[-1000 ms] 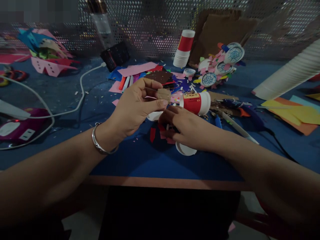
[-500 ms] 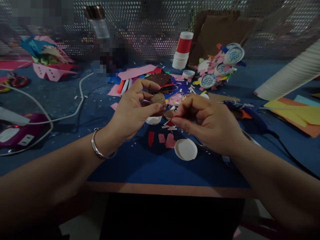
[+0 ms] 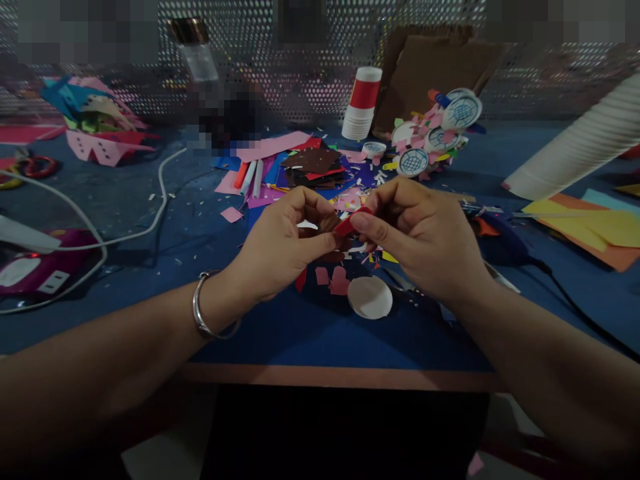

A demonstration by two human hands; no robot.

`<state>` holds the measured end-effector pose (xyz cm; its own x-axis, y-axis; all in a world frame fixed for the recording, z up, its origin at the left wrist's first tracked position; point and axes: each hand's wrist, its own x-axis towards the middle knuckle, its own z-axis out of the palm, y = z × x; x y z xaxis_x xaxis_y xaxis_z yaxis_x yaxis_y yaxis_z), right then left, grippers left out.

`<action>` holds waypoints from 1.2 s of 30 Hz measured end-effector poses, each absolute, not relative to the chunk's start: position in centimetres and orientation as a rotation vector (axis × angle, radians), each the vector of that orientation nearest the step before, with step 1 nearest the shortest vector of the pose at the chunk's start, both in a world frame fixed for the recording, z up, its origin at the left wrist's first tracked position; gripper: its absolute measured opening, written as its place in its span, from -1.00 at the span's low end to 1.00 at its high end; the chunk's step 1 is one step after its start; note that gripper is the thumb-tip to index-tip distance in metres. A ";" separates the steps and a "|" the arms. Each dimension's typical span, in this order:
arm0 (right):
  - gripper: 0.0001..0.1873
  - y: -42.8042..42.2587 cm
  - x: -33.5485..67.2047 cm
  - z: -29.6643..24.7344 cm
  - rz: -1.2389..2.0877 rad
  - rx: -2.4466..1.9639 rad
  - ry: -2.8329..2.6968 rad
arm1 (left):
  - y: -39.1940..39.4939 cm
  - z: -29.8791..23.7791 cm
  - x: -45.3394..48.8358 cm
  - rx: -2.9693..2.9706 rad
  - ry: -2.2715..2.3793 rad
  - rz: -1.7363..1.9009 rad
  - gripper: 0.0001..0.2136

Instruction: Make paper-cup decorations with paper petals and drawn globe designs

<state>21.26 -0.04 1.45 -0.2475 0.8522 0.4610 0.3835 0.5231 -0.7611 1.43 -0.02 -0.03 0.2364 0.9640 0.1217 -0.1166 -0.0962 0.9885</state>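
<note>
A small red paper strip (image 3: 353,222) is pinched between my two hands above the desk. My left hand (image 3: 285,247) is closed with thumb and fingertips at the strip's left end. From the other side, the thumb and fingers of my right hand (image 3: 425,233) grip the strip's right part. What else may lie inside the fingers is hidden. Below the hands are a round white paper cup base (image 3: 370,298), pink paper pieces (image 3: 339,281) and a red paper piece (image 3: 301,279) partly covered by my left hand. Scissors (image 3: 400,280) lie beside the cup base.
Stacked coloured paper (image 3: 313,161), markers (image 3: 250,177) and scraps lie behind the hands. Decorated cup bases (image 3: 414,161) and a paper cup stack (image 3: 364,103) stand farther back. Right are a hot glue gun (image 3: 505,233) with a cable and a long cup stack (image 3: 575,140); left, a white cable (image 3: 163,180).
The hands have come together on the red strip, which my right hand alone held before. The round brown cardboard piece from my left fingers no longer shows there.
</note>
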 end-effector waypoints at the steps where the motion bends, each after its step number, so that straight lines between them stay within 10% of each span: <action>1: -0.58 0.0 21.3 1.4 0.626 -1.030 -1.848 | -0.1 -0.1 1.5 1.311 0.893 1.144 -0.68; 36: -0.70 -0.1 21.5 1.2 0.684 -1.045 -1.902 | -0.2 0.4 0.8 1.466 0.927 1.183 -0.70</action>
